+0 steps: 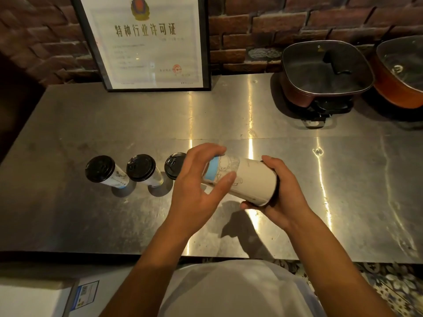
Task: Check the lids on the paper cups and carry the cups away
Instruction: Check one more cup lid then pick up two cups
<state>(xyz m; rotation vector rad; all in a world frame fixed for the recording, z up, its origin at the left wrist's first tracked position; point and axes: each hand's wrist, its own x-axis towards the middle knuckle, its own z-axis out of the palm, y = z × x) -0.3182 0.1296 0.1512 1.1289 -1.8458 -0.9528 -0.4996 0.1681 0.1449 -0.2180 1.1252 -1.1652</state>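
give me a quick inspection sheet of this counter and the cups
surface: steel counter, scuffed, with light streaks.
job's things: three lidded cups stand upright in a row at left; the held cup is tipped on its side above the counter, lid end toward the right hand.
clutter: square lidded pot and a second pot at back right.
grippers: left hand curls loosely around the cup's base end; right hand grips its lid end.
cables: nothing seen.
surroundings: framed certificate leaning against a brick wall; patterned floor at lower right.
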